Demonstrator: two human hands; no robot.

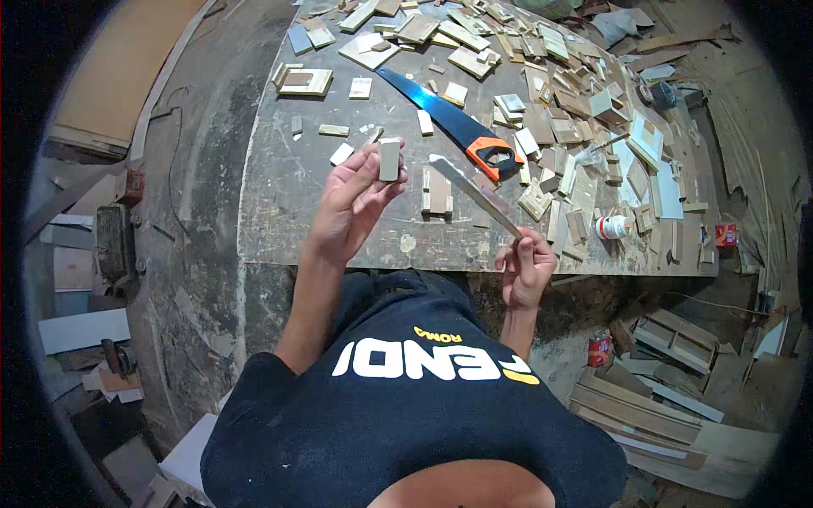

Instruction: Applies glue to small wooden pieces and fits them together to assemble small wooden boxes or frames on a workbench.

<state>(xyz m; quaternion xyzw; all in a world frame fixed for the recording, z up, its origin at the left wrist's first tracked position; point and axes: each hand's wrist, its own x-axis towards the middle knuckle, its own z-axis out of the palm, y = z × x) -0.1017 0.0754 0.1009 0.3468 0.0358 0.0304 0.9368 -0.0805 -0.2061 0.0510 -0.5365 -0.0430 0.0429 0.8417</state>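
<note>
My left hand (349,199) is raised over the near edge of the workbench, its fingers closed around a small rectangular wood block (389,161). In my right hand (527,267), a long thin flat stick (478,196) is pinched at its lower end. The stick slants up and to the left, with white paste-like stuff on its far tip. Between the hands, a small piece assembled from wood strips (437,195) lies on the bench. Beyond it rests a handsaw (449,118) with a dark blade and an orange and black handle.
Wood offcuts (550,127) cover the far and right parts of the workbench (279,186). A white and red container (611,226) stands near the right front. A U-shaped wooden piece (303,81) lies at the far left. Boards and scraps (652,415) litter the floor on both sides.
</note>
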